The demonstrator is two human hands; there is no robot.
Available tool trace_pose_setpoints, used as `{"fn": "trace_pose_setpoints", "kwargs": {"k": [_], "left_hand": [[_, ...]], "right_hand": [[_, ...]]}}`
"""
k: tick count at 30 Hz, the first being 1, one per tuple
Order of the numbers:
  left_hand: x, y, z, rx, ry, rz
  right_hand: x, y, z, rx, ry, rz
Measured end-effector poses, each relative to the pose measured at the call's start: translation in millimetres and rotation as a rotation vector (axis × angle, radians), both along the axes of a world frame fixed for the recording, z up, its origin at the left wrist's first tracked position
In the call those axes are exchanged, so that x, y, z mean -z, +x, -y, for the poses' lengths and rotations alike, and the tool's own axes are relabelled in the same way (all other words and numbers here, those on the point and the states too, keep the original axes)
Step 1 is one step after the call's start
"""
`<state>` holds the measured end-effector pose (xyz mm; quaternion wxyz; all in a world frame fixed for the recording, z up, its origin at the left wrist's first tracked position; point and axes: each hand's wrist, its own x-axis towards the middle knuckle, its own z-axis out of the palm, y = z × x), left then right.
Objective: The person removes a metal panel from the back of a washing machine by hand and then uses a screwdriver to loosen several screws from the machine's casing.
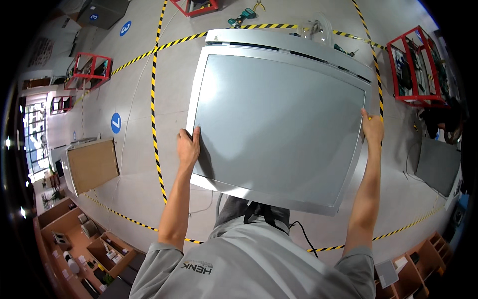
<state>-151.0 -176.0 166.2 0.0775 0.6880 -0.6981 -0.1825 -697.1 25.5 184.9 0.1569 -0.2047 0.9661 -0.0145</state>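
In front of my body is a large silver-framed grey panel [279, 124], the top of what looks like a box-shaped appliance. My left hand [188, 148] grips its left edge, thumb on the rim and fingers around the side. On the opposite edge, my right hand [372, 128] is closed in the same way, its thumb up on the frame. Along the far side runs a raised silver strip [284, 48], with a dark narrow gap between it and the panel. Anything under the panel is hidden.
Beyond the strip lie a green-black cordless drill [242, 18], yellow pliers [259, 5] and a clear round plastic part [316, 32]. Red-framed carts [417, 67] stand right. Left is a brown-topped appliance [93, 165]; behind are wooden shelves [82, 249]. Striped tape [155, 119] marks the floor.
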Motion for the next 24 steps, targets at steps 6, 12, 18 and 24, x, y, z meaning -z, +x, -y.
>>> {"fn": "trace_pose_setpoints", "kwargs": {"k": [6,12,18,24], "left_hand": [[-4.5,-7.9,2.8,-0.015,0.052,0.054],[-9.4,-12.3,5.3,-0.038,0.089,0.019],[-18.9,7.6,-3.6,-0.007,0.082,-0.155],[-17.9,80.5,-75.3,-0.122,0.208,-0.197]], "right_hand": [[-5.6,1.1,4.7,0.028,-0.002,-0.016],[-1.7,-1.4,1.2,0.057,-0.117,0.052],[18.1,-0.6,-67.6,0.051,-0.217,0.113],[-15.8,103.5,-188.8,0.232,-0.229,0.533]]}}
